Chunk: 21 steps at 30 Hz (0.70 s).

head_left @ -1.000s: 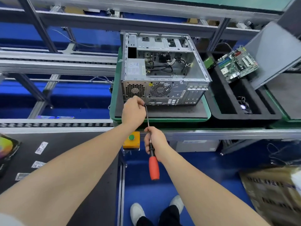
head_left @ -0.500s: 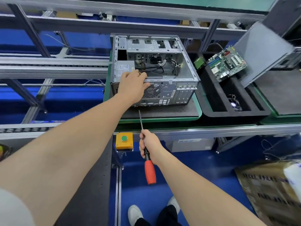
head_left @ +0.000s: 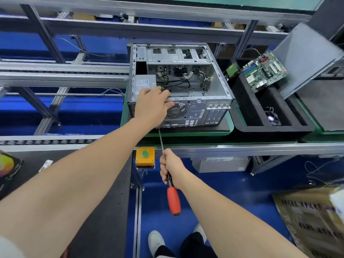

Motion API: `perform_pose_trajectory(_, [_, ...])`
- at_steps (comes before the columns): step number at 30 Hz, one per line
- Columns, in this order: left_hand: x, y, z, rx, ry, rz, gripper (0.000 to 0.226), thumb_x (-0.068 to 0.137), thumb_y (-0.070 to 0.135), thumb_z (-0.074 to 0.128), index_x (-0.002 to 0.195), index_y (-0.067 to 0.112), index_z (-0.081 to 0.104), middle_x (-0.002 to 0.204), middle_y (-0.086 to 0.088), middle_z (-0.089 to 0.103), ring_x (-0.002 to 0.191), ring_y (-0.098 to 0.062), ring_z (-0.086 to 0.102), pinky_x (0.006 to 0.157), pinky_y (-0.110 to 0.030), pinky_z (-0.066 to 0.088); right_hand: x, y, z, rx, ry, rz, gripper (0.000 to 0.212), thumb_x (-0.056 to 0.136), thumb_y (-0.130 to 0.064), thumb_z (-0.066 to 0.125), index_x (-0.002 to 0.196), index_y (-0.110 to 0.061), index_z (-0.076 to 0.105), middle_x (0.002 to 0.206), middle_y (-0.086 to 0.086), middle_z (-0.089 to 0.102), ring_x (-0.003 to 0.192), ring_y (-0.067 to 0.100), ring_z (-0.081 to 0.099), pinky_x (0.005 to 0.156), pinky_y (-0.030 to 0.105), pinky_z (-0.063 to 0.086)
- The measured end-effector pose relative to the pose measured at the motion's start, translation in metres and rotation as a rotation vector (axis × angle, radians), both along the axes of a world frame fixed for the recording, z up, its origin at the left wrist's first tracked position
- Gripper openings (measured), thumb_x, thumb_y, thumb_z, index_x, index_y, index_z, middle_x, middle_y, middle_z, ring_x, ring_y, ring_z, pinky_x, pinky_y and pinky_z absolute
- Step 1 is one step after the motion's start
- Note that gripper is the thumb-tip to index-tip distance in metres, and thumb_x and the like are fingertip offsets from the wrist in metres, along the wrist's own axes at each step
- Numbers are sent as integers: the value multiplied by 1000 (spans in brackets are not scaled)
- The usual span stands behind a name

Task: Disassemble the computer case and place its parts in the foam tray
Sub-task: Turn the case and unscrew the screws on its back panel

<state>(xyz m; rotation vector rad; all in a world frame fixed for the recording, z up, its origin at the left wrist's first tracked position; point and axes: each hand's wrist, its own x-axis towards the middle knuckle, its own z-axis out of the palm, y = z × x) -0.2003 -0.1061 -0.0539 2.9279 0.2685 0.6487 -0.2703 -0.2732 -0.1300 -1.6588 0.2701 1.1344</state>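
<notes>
Case: The case (head_left: 219,94) sits on a green stand at 12 o'clock from the person. Its top is open and its back wall faces us.
Left hand: The left hand (head_left: 151,107) grips the back rim of the case. The fingers bend over the rim to the inside and the thumb lies on the outside, next to the fan holes.
Right hand: The right hand (head_left: 172,167) is wrapped tight round the screwdriver (head_left: 173,199), just above the red handle. The tip points to 12 o'clock, at the low back edge of the case. I cannot tell if it touches.
Tray: The tray (head_left: 270,128) is just beside the case, at 3 o'clock from it.
Done: The board (head_left: 264,71) leans in the far part of the tray. A green card (head_left: 231,69) is at 9 o'clock from the board. A small fan (head_left: 272,118) lies in the near part. A grey panel (head_left: 305,58) leans behind the tray, at 2 o'clock.
Left to do: The power box (head_left: 144,82) is in the 9 o'clock corner of the case, right by the left hand. The wires (head_left: 183,83) are inside too.
How far: I think it is more than half done. The power box looks like the next part to come out.
</notes>
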Motion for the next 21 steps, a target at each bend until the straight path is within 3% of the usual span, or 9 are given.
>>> perform_pose_trajectory(6, [-15, 1, -6, -94, -88, -90, 35, 108, 36, 45, 133, 21, 63, 135, -1, 65, 139, -20, 47, 119, -41, 24, -8, 2, -9, -9, 28, -8, 52, 107, -43, 37, 61, -20, 40, 55, 7, 41, 43, 21, 38, 42, 26, 38])
perform_pose_trajectory(8, [-32, -5, -15, -226, -268, -66, 34, 104, 25, 48, 137, 24, 58, 141, 2, 54, 137, -19, 44, 113, -37, 24, -9, 5, -10, -6, 24, -11, 50, 106, -42, 37, 60, -19, 38, 52, 7, 40, 43, 22, 37, 41, 26, 37])
perform_pose_trajectory(10, [-55, -13, -36, -287, -470, 77, 35, 95, 18, 56, 130, 23, 54, 129, 4, 46, 121, -20, 46, 100, -36, 30, -10, 8, -10, 3, 16, -18, 49, 104, -40, 38, 59, -19, 35, 50, 7, 37, 41, 24, 35, 40, 25, 35])
perform_pose_trajectory(12, [-77, -22, -66, -544, -476, 192, 26, 92, 14, 57, 117, 19, 50, 112, 4, 47, 103, -20, 49, 90, -35, 41, -11, 10, -11, 13, 12, -21, 50, 103, -40, 39, 58, -19, 35, 49, 8, 37, 40, 25, 36, 41, 26, 35])
perform_pose_trajectory(14, [-86, -27, -90, -970, -260, 353, 15, 97, 14, 53, 111, 18, 49, 104, -1, 57, 90, -21, 58, 84, -43, 52, -12, 9, -14, 27, 3, -21, 50, 102, -40, 40, 57, -20, 36, 49, 8, 37, 39, 24, 37, 41, 25, 35])
perform_pose_trajectory(16, [-83, -29, -104, -1384, 21, 519, 16, 104, 22, 48, 119, 16, 53, 105, -8, 70, 90, -24, 68, 85, -45, 57, -13, 8, -16, 39, -7, -15, 51, 103, -41, 39, 56, -21, 36, 50, 8, 37, 38, 23, 37, 41, 26, 35])
perform_pose_trajectory(18, [-76, -29, -111, -1750, 128, 511, 25, 109, 24, 42, 125, 10, 56, 106, -13, 75, 92, -28, 72, 80, -38, 58, -14, 7, -18, 35, -12, 1, 52, 103, -44, 39, 56, -21, 37, 51, 8, 38, 40, 23, 39, 43, 27, 36])
perform_pose_trajectory(21, [-65, -24, -116, -1909, 112, 387, 26, 110, 18, 41, 124, 6, 60, 104, -14, 77, 91, -27, 76, 76, -32, 57, -15, 7, -22, 26, -25, 14, 54, 104, -46, 38, 57, -21, 37, 52, 8, 37, 40, 23, 38, 42, 28, 34])
